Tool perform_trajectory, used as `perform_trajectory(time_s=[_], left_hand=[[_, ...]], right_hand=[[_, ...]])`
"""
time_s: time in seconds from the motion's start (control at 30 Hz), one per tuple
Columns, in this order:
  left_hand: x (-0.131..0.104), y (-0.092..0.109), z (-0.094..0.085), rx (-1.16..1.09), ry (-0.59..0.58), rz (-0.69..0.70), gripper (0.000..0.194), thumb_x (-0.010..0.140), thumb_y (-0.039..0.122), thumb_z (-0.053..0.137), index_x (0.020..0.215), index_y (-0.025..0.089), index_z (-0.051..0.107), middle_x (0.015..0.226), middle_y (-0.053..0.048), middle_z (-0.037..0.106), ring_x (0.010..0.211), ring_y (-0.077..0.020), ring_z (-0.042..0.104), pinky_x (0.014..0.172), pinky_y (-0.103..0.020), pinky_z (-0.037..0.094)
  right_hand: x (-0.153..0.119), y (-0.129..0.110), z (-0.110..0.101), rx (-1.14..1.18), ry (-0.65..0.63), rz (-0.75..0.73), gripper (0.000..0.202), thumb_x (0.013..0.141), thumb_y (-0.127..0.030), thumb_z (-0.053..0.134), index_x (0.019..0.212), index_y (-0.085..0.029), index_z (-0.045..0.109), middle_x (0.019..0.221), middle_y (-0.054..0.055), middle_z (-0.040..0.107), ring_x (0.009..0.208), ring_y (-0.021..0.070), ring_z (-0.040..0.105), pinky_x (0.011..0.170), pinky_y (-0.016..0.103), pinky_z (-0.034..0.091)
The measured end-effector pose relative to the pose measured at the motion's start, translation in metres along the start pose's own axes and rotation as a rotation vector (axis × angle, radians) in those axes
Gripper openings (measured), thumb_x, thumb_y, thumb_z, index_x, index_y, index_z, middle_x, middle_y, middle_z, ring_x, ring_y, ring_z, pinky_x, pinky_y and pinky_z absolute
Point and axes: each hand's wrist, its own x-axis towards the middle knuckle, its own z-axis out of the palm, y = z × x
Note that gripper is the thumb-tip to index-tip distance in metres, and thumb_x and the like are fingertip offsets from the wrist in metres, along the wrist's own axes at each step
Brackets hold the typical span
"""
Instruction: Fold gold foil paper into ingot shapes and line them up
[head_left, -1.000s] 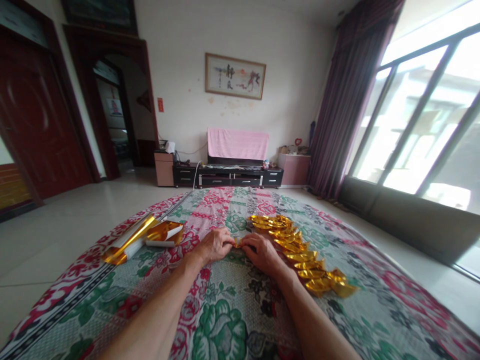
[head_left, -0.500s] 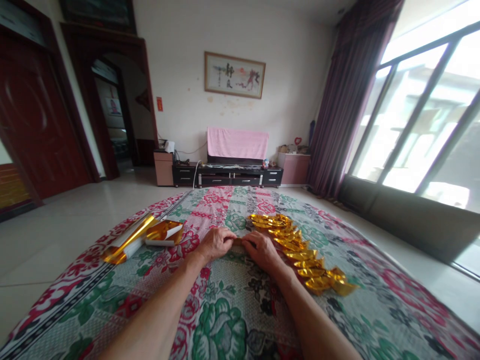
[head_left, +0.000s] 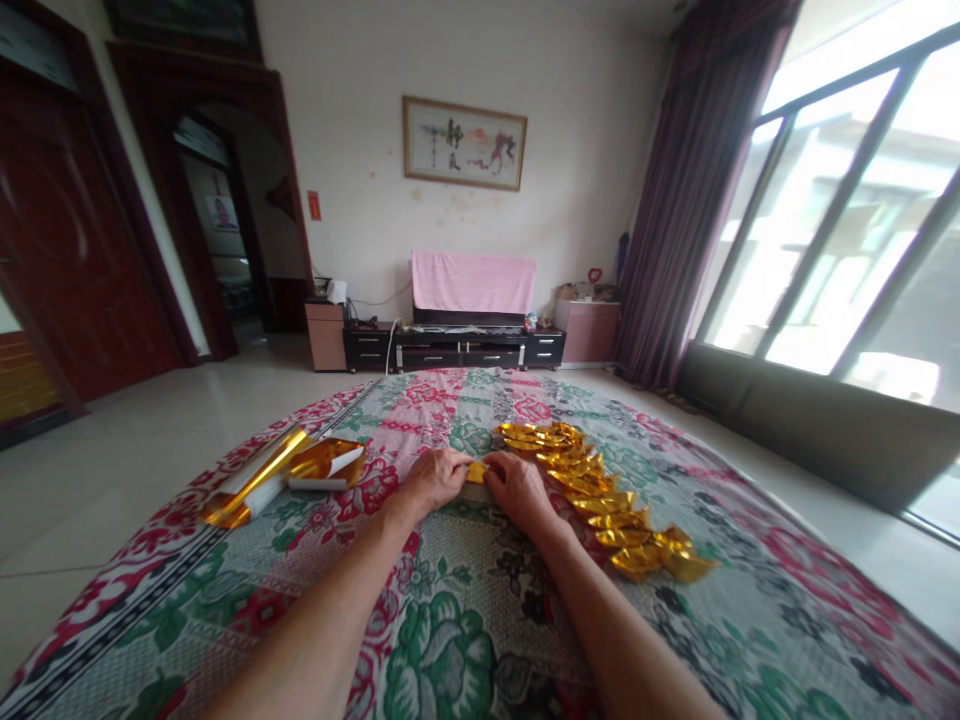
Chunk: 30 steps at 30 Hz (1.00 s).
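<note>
A small piece of gold paper is held between my two hands, over the middle of the cloth. My left hand pinches its left side, and my right hand grips its right side with fingers closed. Just right of my right hand, several folded gold paper pieces lie in a slanting row. Left of my left hand rest loose gold sheets with white undersides, partly curled, beside a longer gold and white roll.
A flowered cloth covers the round table. Beyond it stand a low black cabinet and a pink cloth over a screen. Windows and a purple curtain are on the right, a red door on the left.
The gold paper between my hands now shows a brighter, larger face. Both hands stay nearly in place, and the view has shifted slightly.
</note>
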Motion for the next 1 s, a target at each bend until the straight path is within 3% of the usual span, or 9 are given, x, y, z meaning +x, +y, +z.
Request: perform_trajectory(time_s=[0.23, 0.47, 0.67, 1.0], left_hand=[[-0.003, 0.005, -0.004, 0.014, 0.034, -0.059, 0.024, 0.075, 0.020, 0.049, 0.094, 0.022, 0.063, 0.070, 0.000, 0.066, 0.064, -0.0137, 0.059, 0.062, -0.022, 0.044], [-0.003, -0.002, 0.002, 0.018, 0.057, 0.056, 0.020, 0.076, 0.019, 0.048, 0.080, 0.021, 0.067, 0.080, -0.003, 0.065, 0.078, -0.0148, 0.058, 0.074, -0.024, 0.043], [-0.007, -0.010, 0.000, -0.027, -0.002, 0.132, 0.020, 0.075, 0.018, 0.050, 0.084, 0.020, 0.068, 0.078, -0.003, 0.062, 0.072, -0.0129, 0.057, 0.069, -0.022, 0.044], [-0.007, -0.015, 0.004, -0.036, 0.038, 0.207, 0.022, 0.081, 0.020, 0.047, 0.085, 0.020, 0.069, 0.080, -0.004, 0.062, 0.077, -0.0127, 0.057, 0.073, -0.022, 0.045]], right_hand=[[0.000, 0.000, 0.002, -0.005, 0.007, 0.011, 0.018, 0.074, -0.016, 0.050, 0.086, -0.019, 0.063, 0.077, 0.002, 0.065, 0.066, 0.0130, 0.057, 0.061, 0.020, 0.037], [-0.002, 0.001, 0.003, -0.018, 0.004, -0.029, 0.011, 0.076, -0.018, 0.052, 0.076, -0.020, 0.063, 0.073, 0.003, 0.059, 0.068, 0.0133, 0.054, 0.062, 0.021, 0.037], [-0.003, 0.002, 0.002, -0.042, -0.029, -0.082, 0.020, 0.081, -0.018, 0.046, 0.075, -0.020, 0.065, 0.072, 0.003, 0.056, 0.071, 0.0127, 0.053, 0.065, 0.021, 0.037], [-0.006, 0.005, 0.001, 0.001, -0.017, -0.118, 0.014, 0.070, -0.014, 0.055, 0.077, -0.019, 0.065, 0.074, 0.002, 0.056, 0.074, 0.0136, 0.053, 0.069, 0.022, 0.040]])
